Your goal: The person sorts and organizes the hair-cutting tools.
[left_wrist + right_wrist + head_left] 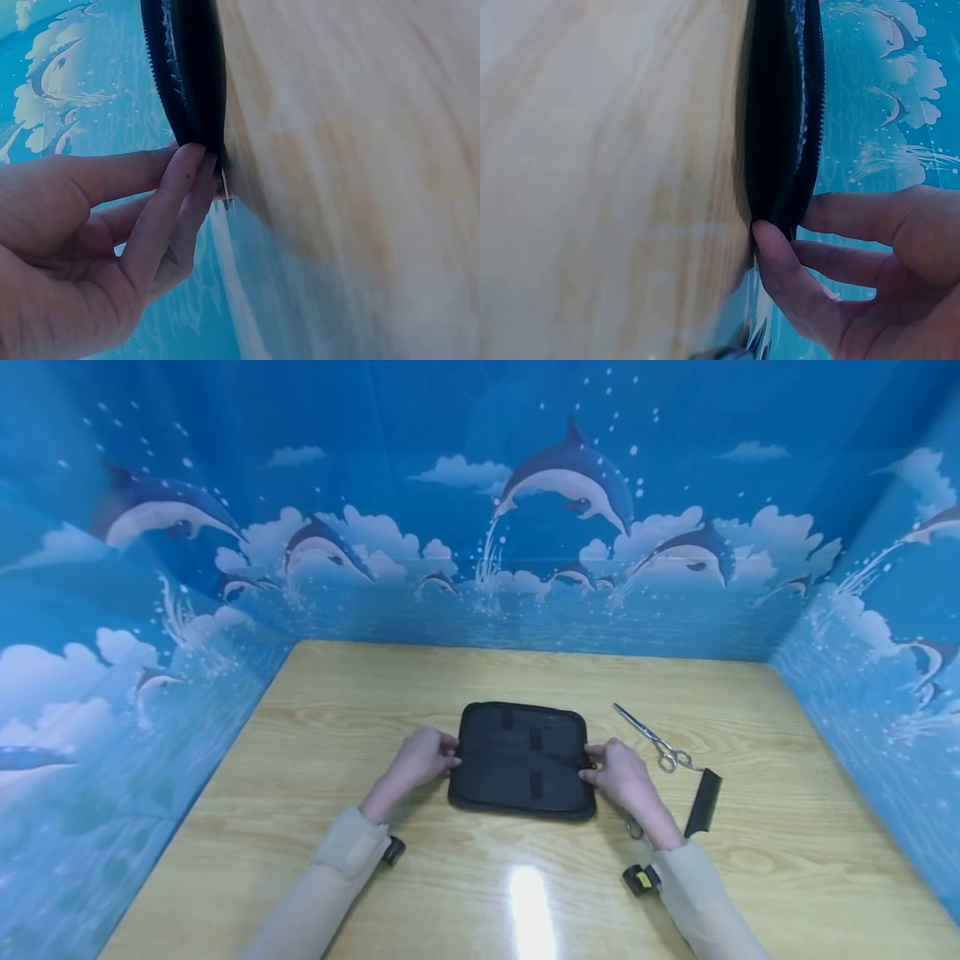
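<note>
A black zippered case point(522, 760) lies opened flat on the table, with elastic loops and pocket panels on its inner side. My left hand point(422, 756) pinches its left edge. On the opposite edge, my right hand point(621, 770) holds the case between thumb and fingers. In the left wrist view, thumb and fingers close on the zip-lined rim of the case point(191, 67) at the near end. The right wrist view shows a similar pinch on the case point(780, 112), its zipper teeth facing outward.
Silver scissors point(637, 723) lie right of the case, handles toward a black comb point(703, 802). A metal finger ring point(634, 828) shows beside my right forearm, the rest hidden. The wood-grain table point(337, 693) is bordered by a blue dolphin-print backdrop point(420, 610).
</note>
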{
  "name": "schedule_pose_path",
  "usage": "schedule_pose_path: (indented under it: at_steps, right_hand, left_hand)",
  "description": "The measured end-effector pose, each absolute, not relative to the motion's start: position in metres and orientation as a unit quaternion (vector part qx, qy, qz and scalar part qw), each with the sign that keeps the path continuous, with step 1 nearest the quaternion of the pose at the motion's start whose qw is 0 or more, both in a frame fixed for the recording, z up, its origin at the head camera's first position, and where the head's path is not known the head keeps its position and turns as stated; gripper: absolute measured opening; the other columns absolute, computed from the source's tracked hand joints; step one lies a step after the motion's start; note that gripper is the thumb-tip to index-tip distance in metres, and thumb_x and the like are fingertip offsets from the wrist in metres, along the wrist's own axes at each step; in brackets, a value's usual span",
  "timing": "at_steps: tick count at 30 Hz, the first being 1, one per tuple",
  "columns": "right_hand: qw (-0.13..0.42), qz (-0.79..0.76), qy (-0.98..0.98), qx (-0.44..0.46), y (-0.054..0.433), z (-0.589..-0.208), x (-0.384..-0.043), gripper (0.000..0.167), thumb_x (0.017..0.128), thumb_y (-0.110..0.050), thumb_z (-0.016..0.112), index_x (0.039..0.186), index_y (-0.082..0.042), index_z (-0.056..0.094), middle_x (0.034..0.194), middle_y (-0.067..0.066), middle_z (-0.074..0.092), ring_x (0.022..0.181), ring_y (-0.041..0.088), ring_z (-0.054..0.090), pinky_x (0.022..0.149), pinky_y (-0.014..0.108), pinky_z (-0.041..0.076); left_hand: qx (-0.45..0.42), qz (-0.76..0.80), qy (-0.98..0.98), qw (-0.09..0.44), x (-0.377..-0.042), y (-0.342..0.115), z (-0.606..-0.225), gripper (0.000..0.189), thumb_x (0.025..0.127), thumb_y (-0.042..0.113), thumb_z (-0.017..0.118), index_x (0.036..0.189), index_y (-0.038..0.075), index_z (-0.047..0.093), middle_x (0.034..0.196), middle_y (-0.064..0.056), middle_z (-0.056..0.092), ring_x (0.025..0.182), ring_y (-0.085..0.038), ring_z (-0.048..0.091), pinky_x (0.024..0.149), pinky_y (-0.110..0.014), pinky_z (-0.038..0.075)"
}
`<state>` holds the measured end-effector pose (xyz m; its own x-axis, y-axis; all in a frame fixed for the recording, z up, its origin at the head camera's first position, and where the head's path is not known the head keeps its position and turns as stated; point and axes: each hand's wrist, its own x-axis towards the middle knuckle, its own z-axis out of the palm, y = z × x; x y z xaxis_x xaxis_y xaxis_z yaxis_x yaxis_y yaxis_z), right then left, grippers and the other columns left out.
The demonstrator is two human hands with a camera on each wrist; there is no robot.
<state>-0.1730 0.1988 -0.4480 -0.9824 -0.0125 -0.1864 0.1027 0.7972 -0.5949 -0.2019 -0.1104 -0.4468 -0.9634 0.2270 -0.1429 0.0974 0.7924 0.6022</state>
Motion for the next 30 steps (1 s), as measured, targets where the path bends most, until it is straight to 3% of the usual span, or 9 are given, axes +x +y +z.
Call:
schedule_pose_path:
  at_steps: [9, 13, 17, 19, 20, 24, 26, 27, 30]
  right_hand:
    - [0.066, -0.287, 0.956, 0.004, 0.200, -0.448, -0.172, 0.050, 0.085, -0.009, 0.079, 0.129, 0.006, 0.063, 0.127, 0.028, 0.064, 0.076, 0.022, 0.062, 0.072, 0.038, 0.054]
    - [0.069, -0.279, 0.958, 0.003, 0.200, -0.448, -0.172, 0.051, 0.086, -0.012, 0.079, 0.130, 0.006, 0.062, 0.120, 0.029, 0.063, 0.076, 0.022, 0.059, 0.073, 0.039, 0.053]
    - [0.081, -0.286, 0.955, -0.002, 0.203, -0.446, -0.172, 0.049, 0.093, -0.017, 0.073, 0.134, 0.005, 0.060, 0.122, 0.026, 0.067, 0.076, 0.024, 0.066, 0.071, 0.038, 0.054]
    - [0.074, -0.287, 0.955, -0.006, 0.208, -0.441, -0.172, 0.048, 0.097, -0.021, 0.069, 0.136, 0.005, 0.059, 0.123, 0.023, 0.069, 0.064, 0.022, 0.062, 0.062, 0.037, 0.051]
    - [0.069, -0.290, 0.954, -0.008, 0.213, -0.439, -0.171, 0.048, 0.098, -0.023, 0.066, 0.136, 0.006, 0.058, 0.115, 0.021, 0.072, 0.058, 0.020, 0.059, 0.058, 0.035, 0.049]
    - [0.018, -0.272, 0.962, 0.004, 0.239, -0.427, -0.167, 0.045, 0.100, -0.024, 0.062, 0.135, 0.005, 0.060, 0.112, 0.021, 0.073, 0.046, 0.014, 0.036, 0.044, 0.028, 0.033]
    - [-0.011, -0.255, 0.967, 0.012, 0.257, -0.423, -0.163, 0.042, 0.099, -0.023, 0.063, 0.130, 0.005, 0.063, 0.108, 0.023, 0.072, 0.051, 0.020, 0.050, 0.046, 0.029, 0.039]
    - [-0.023, -0.243, 0.970, 0.020, 0.266, -0.422, -0.160, 0.040, 0.098, -0.022, 0.064, 0.127, 0.006, 0.064, 0.113, 0.025, 0.070, 0.057, 0.025, 0.056, 0.049, 0.032, 0.042]
    - [-0.037, -0.210, 0.976, 0.042, 0.293, -0.422, -0.152, 0.039, 0.097, -0.021, 0.065, 0.120, 0.011, 0.062, 0.106, 0.028, 0.068, 0.082, 0.039, 0.065, 0.062, 0.043, 0.049]
  left_hand:
    - [0.094, 0.303, 0.943, 0.101, -0.201, -0.110, -0.446, 0.040, 0.088, 0.008, 0.078, 0.124, -0.004, 0.066, 0.092, -0.005, 0.073, 0.066, -0.010, 0.070, 0.075, -0.028, 0.057]
    - [0.092, 0.306, 0.942, 0.106, -0.201, -0.110, -0.446, 0.040, 0.088, 0.007, 0.078, 0.124, -0.003, 0.065, 0.093, -0.005, 0.073, 0.067, -0.010, 0.069, 0.074, -0.027, 0.057]
    - [0.099, 0.306, 0.940, 0.111, -0.202, -0.110, -0.445, 0.047, 0.088, 0.007, 0.078, 0.130, -0.004, 0.061, 0.091, -0.004, 0.072, 0.066, -0.009, 0.068, 0.074, -0.028, 0.056]
    - [0.103, 0.308, 0.939, 0.117, -0.202, -0.110, -0.444, 0.051, 0.088, 0.007, 0.078, 0.134, -0.004, 0.059, 0.091, -0.004, 0.071, 0.065, -0.009, 0.068, 0.073, -0.028, 0.056]
    - [0.104, 0.309, 0.938, 0.121, -0.202, -0.109, -0.444, 0.052, 0.088, 0.007, 0.078, 0.135, -0.004, 0.058, 0.091, -0.004, 0.071, 0.065, -0.009, 0.068, 0.072, -0.028, 0.056]
    - [0.105, 0.312, 0.935, 0.131, -0.202, -0.108, -0.445, 0.055, 0.088, 0.008, 0.078, 0.137, -0.004, 0.056, 0.092, -0.004, 0.071, 0.066, -0.009, 0.068, 0.070, -0.027, 0.055]
    - [0.104, 0.312, 0.935, 0.132, -0.202, -0.108, -0.445, 0.055, 0.088, 0.008, 0.077, 0.138, -0.003, 0.056, 0.092, -0.004, 0.070, 0.067, -0.009, 0.067, 0.070, -0.027, 0.055]
    - [0.104, 0.312, 0.935, 0.132, -0.202, -0.109, -0.445, 0.055, 0.088, 0.008, 0.078, 0.138, -0.003, 0.056, 0.092, -0.004, 0.070, 0.068, -0.009, 0.067, 0.070, -0.027, 0.055]
    - [0.104, 0.308, 0.937, 0.132, -0.202, -0.110, -0.445, 0.056, 0.088, 0.008, 0.078, 0.138, -0.003, 0.056, 0.092, -0.004, 0.070, 0.069, -0.010, 0.066, 0.071, -0.027, 0.054]
